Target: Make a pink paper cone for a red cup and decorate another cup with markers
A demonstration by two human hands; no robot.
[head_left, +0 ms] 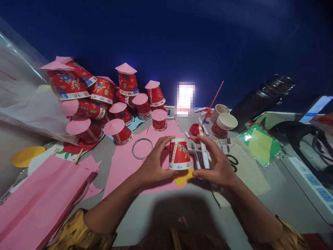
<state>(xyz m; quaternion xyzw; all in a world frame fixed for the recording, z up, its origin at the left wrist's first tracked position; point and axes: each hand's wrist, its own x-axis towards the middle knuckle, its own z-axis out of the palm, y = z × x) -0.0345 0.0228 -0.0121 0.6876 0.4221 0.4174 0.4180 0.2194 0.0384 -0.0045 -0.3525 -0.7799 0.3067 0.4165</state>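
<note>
A red paper cup (180, 154) with a printed figure is upside down between my hands, its wide white rim at the bottom marked with small blue and pink strokes. My left hand (157, 159) grips its left side, fingers near the top and thumb at the rim. Just off the cup's right side, my right hand (217, 161) is curved with thumb and fingers apart. White marker pens (204, 149) lie behind that hand. Under the cup are a yellow paper piece (184, 177) and a pink paper sheet (122, 170).
Several red cups with pink cone tops (126, 81) are piled at the back left. A tape ring (142, 148) lies on the pink sheet. Stacked cups (227, 121), a black bottle (262, 93), scissors (232, 163) and a power strip (309, 184) are at right. A pink bag (44, 198) is at left.
</note>
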